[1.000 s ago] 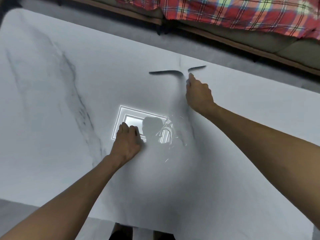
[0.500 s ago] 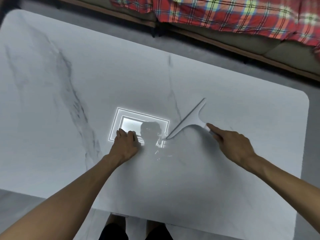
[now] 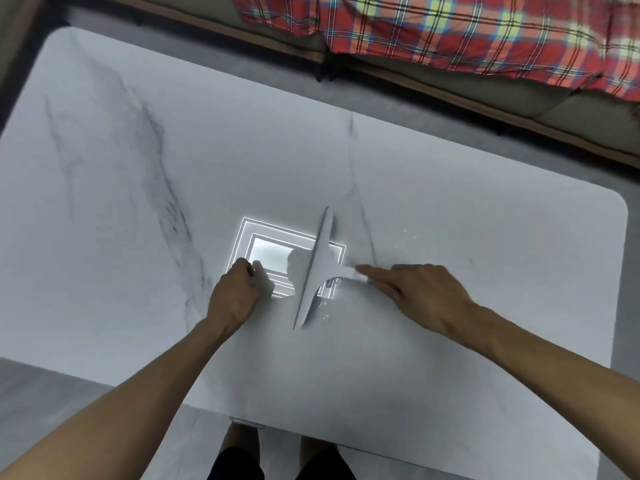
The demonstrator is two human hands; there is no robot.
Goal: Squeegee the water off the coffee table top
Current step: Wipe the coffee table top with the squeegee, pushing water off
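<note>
Right forefinger [image 3: 372, 273] laid straight along the handle, the other fingers curled round it; right hand [image 3: 422, 292] grips the squeegee [image 3: 317, 268] from the right of the light reflection [image 3: 270, 252]. Left fingers [image 3: 242, 266] curled under and holding nothing; left hand [image 3: 235, 296] rests knuckles-down at the reflection's lower left corner, the same place as half a second ago.

Change: the blade then slanted away up and to the right from the reflection's lower right corner; it now stands much steeper and lies across the reflection's right part, and the right hand has come nearer the reflection.

Squeegee: pale grey-white, T-shaped; long narrow blade, a short handle branching off at its middle; blade edge down on the coffee table top [image 3: 138, 202], white marble with grey veins.

Water [image 3: 403, 233]: faint specks to the right of the reflection, and what seem to be wet glints under the blade's near end.

Plaid cloth [image 3: 450, 36]: red check, well beyond the reflection, off the table.
</note>
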